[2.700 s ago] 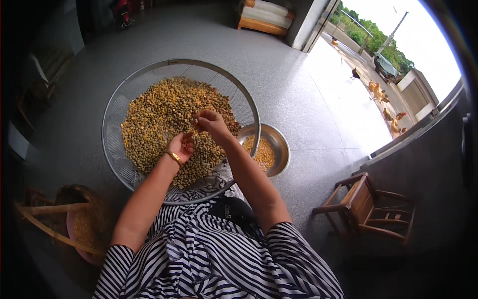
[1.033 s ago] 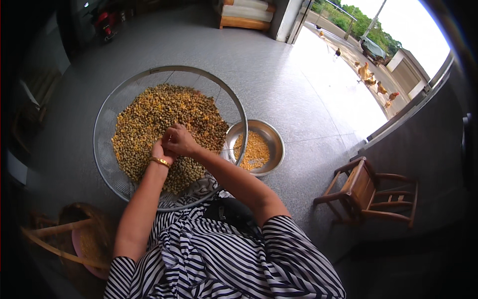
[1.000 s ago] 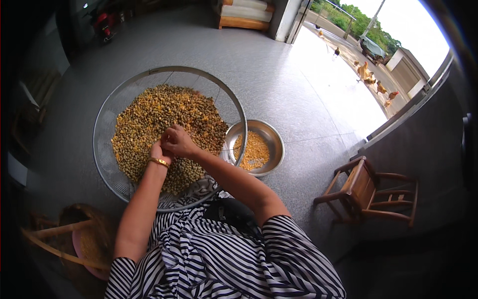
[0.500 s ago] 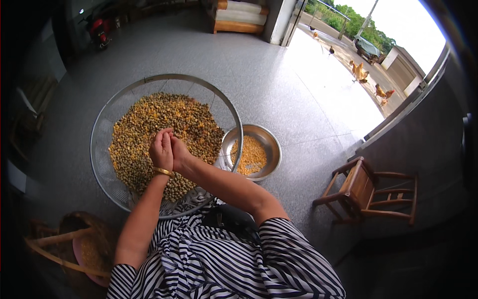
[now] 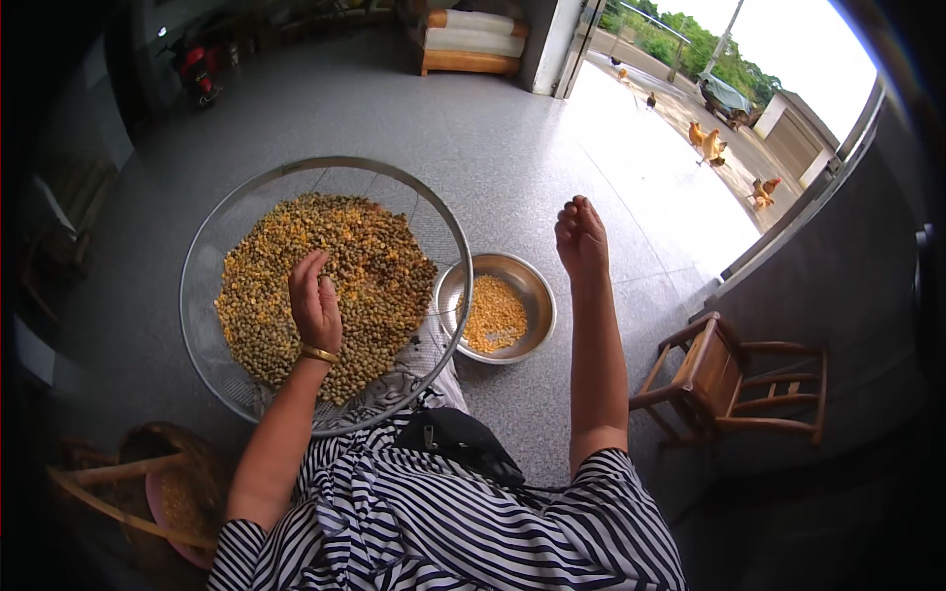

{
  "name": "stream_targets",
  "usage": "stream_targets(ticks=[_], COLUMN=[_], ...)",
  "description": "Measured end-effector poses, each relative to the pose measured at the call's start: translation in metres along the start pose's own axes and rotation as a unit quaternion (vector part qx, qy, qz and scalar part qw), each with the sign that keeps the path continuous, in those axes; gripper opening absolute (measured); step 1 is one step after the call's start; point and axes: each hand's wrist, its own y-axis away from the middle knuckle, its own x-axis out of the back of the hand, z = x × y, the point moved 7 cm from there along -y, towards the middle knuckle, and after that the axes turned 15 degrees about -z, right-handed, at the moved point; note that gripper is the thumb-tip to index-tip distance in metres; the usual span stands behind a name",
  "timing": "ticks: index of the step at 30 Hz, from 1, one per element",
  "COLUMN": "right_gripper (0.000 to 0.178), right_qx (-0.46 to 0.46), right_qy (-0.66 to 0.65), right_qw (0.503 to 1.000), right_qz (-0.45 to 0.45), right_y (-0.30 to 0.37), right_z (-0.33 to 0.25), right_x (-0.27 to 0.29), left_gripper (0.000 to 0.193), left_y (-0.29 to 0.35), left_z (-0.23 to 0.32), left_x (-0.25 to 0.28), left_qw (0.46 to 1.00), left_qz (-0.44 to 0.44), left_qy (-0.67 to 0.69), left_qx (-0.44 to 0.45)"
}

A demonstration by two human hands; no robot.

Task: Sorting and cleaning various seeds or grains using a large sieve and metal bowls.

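A wide round mesh sieve [image 5: 463, 231] with a metal rim rests by my lap, holding a heap of brownish-green round seeds mixed with yellow-orange kernels [image 5: 370, 241]. Over this heap is my left hand [image 5: 315, 300], a gold bracelet at its wrist. Its fingers are curled together, and whatever they hold is hidden. My right hand [image 5: 581, 236] is raised over the floor, right of the sieve. Its fingers are bent closed, their contents too small to make out. A steel bowl [image 5: 542, 325] with yellow corn kernels [image 5: 495, 313] stands partly beneath the sieve's right rim.
A small wooden chair [image 5: 705, 369] lies tipped to the right. At lower left is a woven basket [image 5: 148, 443] with a wooden handle and a pink container. A doorway at upper right opens onto a yard with several chickens [image 5: 711, 146]. A red scooter [image 5: 197, 74] stands far left.
My right hand has left my left hand and swung out to the right, past the bowl. My left hand stays over the sieve. The sieve has shifted slightly.
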Motion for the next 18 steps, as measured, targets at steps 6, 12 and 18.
stream_targets(ticks=[6, 12, 18], right_gripper=[0.011, 0.025, 0.045], right_qx=[-0.066, 0.045, 0.214], right_qy=[0.049, -0.084, -0.202], right_qw=[0.911, 0.867, 0.748], right_qz=[0.403, 0.49, 0.594], right_y=[0.221, 0.516, 0.428], right_z=[-0.002, 0.089, 0.031], right_x=[0.266, 0.304, 0.396], left_gripper=[0.025, 0.023, 0.022], left_y=[-0.003, 0.008, 0.005], left_z=[0.012, -0.013, -0.009], left_x=[-0.013, -0.009, -0.028], left_qw=[0.999, 0.999, 0.995], left_qz=[-0.025, -0.021, -0.082], left_qy=[-0.008, -0.018, -0.045], left_qx=[-0.031, 0.021, 0.016])
